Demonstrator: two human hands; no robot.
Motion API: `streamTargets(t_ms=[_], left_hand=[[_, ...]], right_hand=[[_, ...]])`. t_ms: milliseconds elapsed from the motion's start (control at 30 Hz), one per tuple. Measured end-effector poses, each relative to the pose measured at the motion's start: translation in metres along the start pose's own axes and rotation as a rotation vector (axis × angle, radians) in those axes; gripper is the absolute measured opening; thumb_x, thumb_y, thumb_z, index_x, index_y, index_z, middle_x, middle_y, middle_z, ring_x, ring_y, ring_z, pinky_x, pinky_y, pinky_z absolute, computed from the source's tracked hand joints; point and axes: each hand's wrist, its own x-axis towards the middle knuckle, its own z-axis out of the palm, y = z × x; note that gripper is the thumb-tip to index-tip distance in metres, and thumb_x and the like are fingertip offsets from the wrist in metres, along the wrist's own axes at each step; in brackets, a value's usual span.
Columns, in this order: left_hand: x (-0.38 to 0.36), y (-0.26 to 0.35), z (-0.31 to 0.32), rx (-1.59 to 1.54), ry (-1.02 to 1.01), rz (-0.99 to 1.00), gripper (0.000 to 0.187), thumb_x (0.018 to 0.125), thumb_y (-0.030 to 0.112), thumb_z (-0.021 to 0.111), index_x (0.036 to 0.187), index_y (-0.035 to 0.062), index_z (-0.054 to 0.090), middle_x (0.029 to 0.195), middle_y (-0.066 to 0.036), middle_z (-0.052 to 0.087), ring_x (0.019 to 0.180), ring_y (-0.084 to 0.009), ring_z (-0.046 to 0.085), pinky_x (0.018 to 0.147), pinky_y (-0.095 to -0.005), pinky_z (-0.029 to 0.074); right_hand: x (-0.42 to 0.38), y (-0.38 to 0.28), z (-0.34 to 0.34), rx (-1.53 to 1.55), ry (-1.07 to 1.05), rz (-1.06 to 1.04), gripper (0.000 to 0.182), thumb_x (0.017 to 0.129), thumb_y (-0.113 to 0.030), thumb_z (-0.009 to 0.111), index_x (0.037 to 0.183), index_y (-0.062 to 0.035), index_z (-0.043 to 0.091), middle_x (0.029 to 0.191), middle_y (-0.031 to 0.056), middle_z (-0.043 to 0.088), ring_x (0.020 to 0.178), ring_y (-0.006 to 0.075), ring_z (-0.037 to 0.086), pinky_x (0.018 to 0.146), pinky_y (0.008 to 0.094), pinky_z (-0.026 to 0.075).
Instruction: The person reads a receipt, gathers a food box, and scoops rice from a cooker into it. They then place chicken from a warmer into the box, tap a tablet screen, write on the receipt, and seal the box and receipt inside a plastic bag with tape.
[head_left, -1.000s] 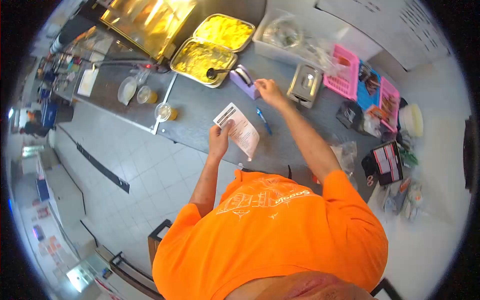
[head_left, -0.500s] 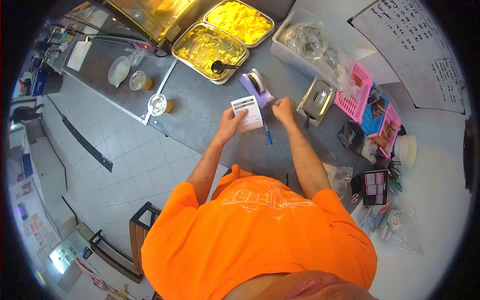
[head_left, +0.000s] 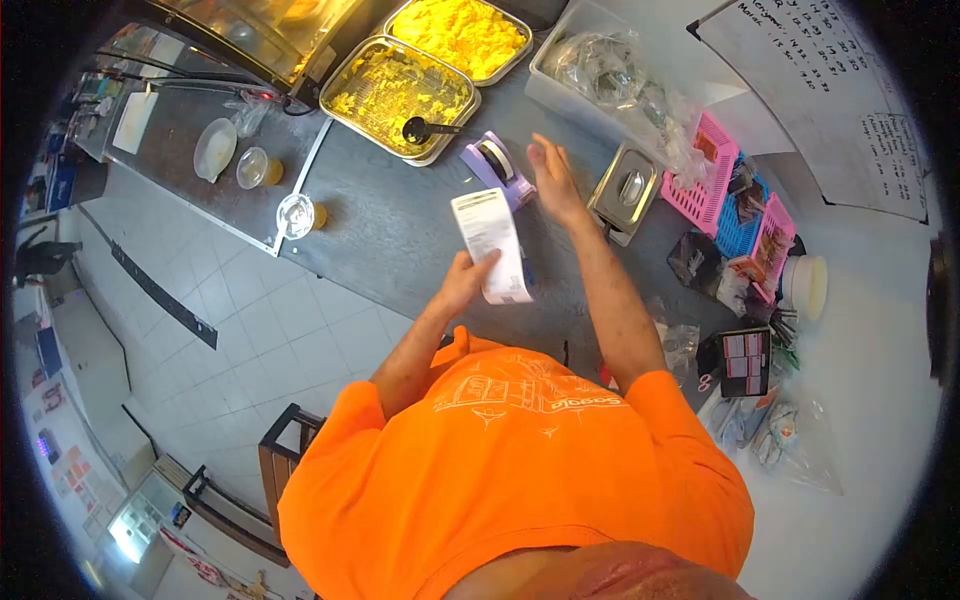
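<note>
My left hand pinches a long printed paper receipt near its lower edge, over the dark counter. The receipt hangs nearly flat, its top end beside a purple tape dispenser with a roll in it. My right hand is on the other side of the dispenser, its fingers stretched out and apart. No object shows in it; a thin strip of tape on the fingers would be too small to make out. A bit of a blue pen shows behind the receipt.
Metal trays of yellow food, one with a black ladle, stand at the back. A lidded steel container, a plastic bin of bags and pink baskets line the right. Lidded cups sit left, near the counter edge.
My right hand has opened from a closed grip beside the dispenser and moved slightly up. The receipt now shows longer and covers most of the pen; my left hand keeps hold of it.
</note>
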Motion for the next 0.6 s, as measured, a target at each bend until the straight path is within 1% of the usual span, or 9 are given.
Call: streamTargets(t_ms=[100,133,167,233,333,433,467,567,600], left_hand=[[-0.013,0.011,-0.006,-0.39,0.073,-0.056,0.043,0.101,0.023,0.054,0.135,-0.0013,0.046,0.127,-0.015,0.061,0.109,-0.0298,0.065,0.092,-0.05,0.054],[-0.014,0.017,-0.01,-0.436,0.072,-0.048,0.044,0.101,0.023,0.051,0.137,-0.0012,0.043,0.13,-0.016,0.059,0.112,-0.0327,0.063,0.093,-0.0539,0.053],[-0.015,0.023,-0.013,-0.483,0.07,-0.038,0.045,0.102,0.022,0.049,0.139,-0.001,0.039,0.133,-0.018,0.057,0.116,-0.0355,0.062,0.094,-0.0577,0.052],[-0.021,0.031,-0.021,-0.547,0.011,-0.016,0.046,0.101,0.022,0.047,0.14,-0.0018,0.039,0.134,-0.019,0.057,0.12,-0.0349,0.059,0.098,-0.0562,0.051],[-0.032,0.045,-0.023,-0.62,-0.01,0.014,0.047,0.101,0.022,0.045,0.141,-0.0012,0.037,0.135,-0.019,0.056,0.122,-0.0349,0.058,0.1,-0.0546,0.049],[-0.039,0.052,-0.019,-0.677,0.008,0.012,0.048,0.101,0.022,0.045,0.142,-0.0009,0.037,0.137,-0.02,0.054,0.123,-0.0355,0.057,0.101,-0.054,0.049],[-0.039,0.053,-0.018,-0.685,0.011,0.023,0.048,0.101,0.022,0.045,0.142,-0.001,0.037,0.137,-0.02,0.054,0.124,-0.0358,0.057,0.102,-0.0543,0.048],[-0.04,0.055,-0.014,-0.679,-0.003,0.048,0.049,0.101,0.023,0.044,0.142,-0.001,0.037,0.138,-0.02,0.054,0.124,-0.0372,0.056,0.103,-0.0556,0.047],[-0.04,0.053,-0.012,-0.683,-0.004,0.046,0.049,0.101,0.024,0.044,0.142,-0.0007,0.037,0.137,-0.02,0.054,0.124,-0.0375,0.056,0.103,-0.0556,0.047]], right_hand=[[0.005,0.055,-0.006,-0.093,-0.868,0.567,0.05,0.096,-0.048,0.059,0.11,-0.0022,0.071,0.096,0.0095,0.071,0.085,0.0211,0.064,0.077,0.0329,0.05],[0.004,0.026,-0.014,0.082,-0.832,0.76,0.038,0.093,-0.042,0.064,0.105,-0.0068,0.073,0.095,0.0071,0.07,0.088,0.0181,0.063,0.075,0.0301,0.048],[-0.004,0.033,-0.013,0.317,-0.751,0.821,0.033,0.092,-0.038,0.067,0.101,-0.0069,0.073,0.096,0.0068,0.07,0.087,0.0175,0.063,0.075,0.0302,0.048],[-0.025,0.061,-0.012,0.787,-0.566,0.922,0.023,0.088,-0.029,0.071,0.093,-0.007,0.074,0.096,0.0062,0.07,0.085,0.0161,0.063,0.073,0.0304,0.049],[-0.059,0.082,-0.017,0.86,-0.5,0.787,0.014,0.085,-0.018,0.073,0.089,-0.0049,0.073,0.098,0.0065,0.069,0.086,0.0173,0.064,0.075,0.033,0.051],[-0.085,0.098,-0.008,-0.311,-0.335,0.147,0.009,0.085,-0.011,0.07,0.092,-0.0042,0.07,0.097,0.0079,0.068,0.09,0.0214,0.065,0.08,0.0348,0.051],[-0.09,0.093,-0.007,-0.465,-0.261,0.196,0.007,0.089,-0.011,0.066,0.089,-0.005,0.069,0.094,0.0084,0.066,0.085,0.0236,0.066,0.075,0.0365,0.052],[-0.093,0.036,-0.028,0.55,-0.343,1.056,0.013,0.091,-0.016,0.066,0.083,-0.0056,0.068,0.091,0.0071,0.064,0.073,0.0209,0.064,0.064,0.0363,0.051],[-0.101,0.021,-0.043,0.836,-0.45,1.042,0.015,0.091,-0.019,0.066,0.084,-0.0056,0.068,0.088,0.0062,0.064,0.07,0.0191,0.063,0.061,0.0353,0.049]])
